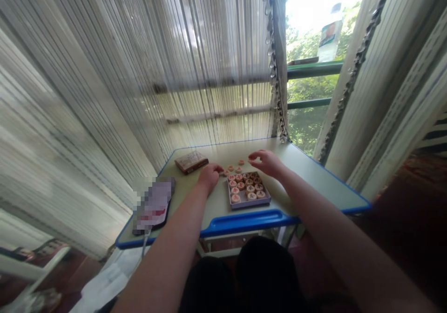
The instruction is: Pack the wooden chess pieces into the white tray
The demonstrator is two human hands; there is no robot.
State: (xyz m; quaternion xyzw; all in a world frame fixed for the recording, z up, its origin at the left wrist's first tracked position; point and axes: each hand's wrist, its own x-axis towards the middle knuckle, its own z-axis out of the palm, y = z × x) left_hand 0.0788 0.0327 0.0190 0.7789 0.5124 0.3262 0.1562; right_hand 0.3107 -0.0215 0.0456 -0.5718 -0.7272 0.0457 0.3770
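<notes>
My right hand (268, 164) is over the far side of the table, thumb and fingers closed on a round Chinese chess piece (251, 158). On the left, my left hand (209, 177) rests low by the tabletop with its fingers bent together; a piece at the fingertips is partly hidden by them. Between the hands lie several loose Chinese chess pieces (238, 169). A shallow open box (249, 205) stands nearer to me, holding rows of pieces with red and dark characters; gaps show in its nearer rows.
A brown patterned box lid (191, 162) lies beyond my left hand. At the left table edge is a phone (153, 208) with a white cable. The pale table (307, 185) has a blue rim and a blue front tray (247, 219). Striped curtains hang behind; a bottle (328, 36) stands at the window.
</notes>
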